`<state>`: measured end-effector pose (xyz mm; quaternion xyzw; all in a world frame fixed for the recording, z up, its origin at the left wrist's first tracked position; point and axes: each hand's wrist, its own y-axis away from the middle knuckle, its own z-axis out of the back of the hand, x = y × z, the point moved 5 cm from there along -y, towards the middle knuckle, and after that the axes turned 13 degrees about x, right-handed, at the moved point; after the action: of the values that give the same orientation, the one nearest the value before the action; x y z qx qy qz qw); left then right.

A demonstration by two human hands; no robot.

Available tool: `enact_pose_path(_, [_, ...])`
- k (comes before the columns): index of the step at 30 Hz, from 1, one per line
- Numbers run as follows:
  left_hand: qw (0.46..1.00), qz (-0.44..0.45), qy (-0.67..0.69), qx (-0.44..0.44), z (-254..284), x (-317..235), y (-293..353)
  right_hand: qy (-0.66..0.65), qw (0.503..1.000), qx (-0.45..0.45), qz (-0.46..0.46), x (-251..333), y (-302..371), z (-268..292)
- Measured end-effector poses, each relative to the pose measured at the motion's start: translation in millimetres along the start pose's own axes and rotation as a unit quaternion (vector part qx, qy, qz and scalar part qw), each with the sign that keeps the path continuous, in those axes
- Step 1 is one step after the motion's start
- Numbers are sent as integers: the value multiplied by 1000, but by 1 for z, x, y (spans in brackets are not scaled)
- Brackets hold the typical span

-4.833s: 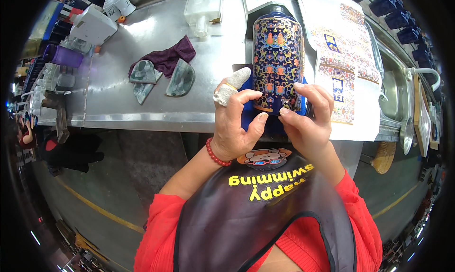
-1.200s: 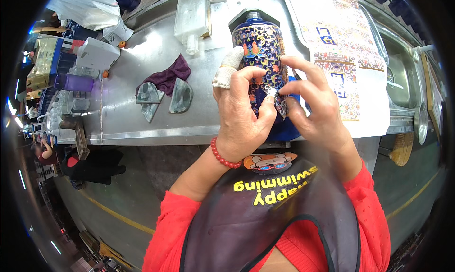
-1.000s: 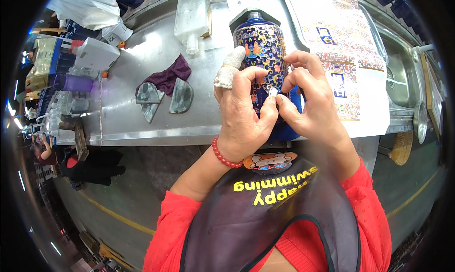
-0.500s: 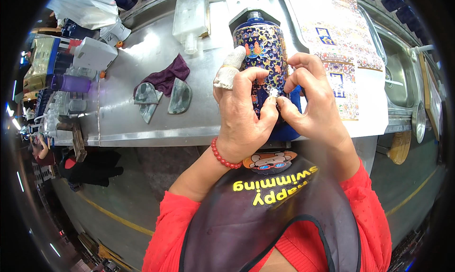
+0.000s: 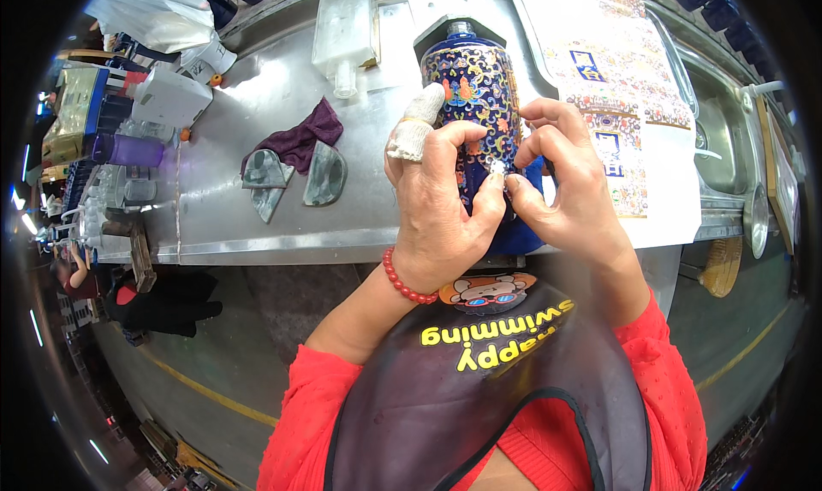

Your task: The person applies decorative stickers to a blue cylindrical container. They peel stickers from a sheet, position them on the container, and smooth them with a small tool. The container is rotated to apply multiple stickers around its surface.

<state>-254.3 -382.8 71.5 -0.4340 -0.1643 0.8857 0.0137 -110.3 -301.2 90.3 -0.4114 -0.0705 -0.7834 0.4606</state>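
A dark blue bottle point(image 5: 469, 71) with a colourful floral pattern lies with its neck pointing away from me. My left hand point(image 5: 445, 191) is closed along its left side, thumb and index finger pressed to the patterned surface. A white cloth cover wraps one finger of that hand, which lies along the bottle. My right hand point(image 5: 569, 183) is curled against the right side, its thumb close to my left thumb. Between the thumbs is a small bright spot; I cannot tell whether it is glare or a bit of the pattern. A dark holder point(image 5: 423, 43) shows behind the bottle's neck.
Printed pattern sheets point(image 5: 664, 174) lie at the right, beside a metal sink point(image 5: 723, 140). Left on the steel table point(image 5: 223, 208) are a purple cloth point(image 5: 300, 140), grey-green curved pads point(image 5: 325, 174) and a clear bottle point(image 5: 345, 29). Boxes and tubs crowd the far left.
My right thumb has moved slightly up along the bottle. Both thumbs have shifted a little to the right, and the bottle stays in place.
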Motion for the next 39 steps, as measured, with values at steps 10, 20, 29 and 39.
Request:
enact_pose_path(10, [1000,-1,-23,-1,0,0,-1,5,1000,0,2,-1,2,2])
enact_pose_path(20, [1000,2,-17,-3,-1,-1,-1,31,998,-7,47,-1,8,6])
enact_pose_path(29, [1000,0,-8,2,0,-1,-1,75,995,-48,51,-3,8,13])
enact_pose_path(39, [999,-42,-22,-12,1,-5,-3,66,994,-59,65,0,4,15])
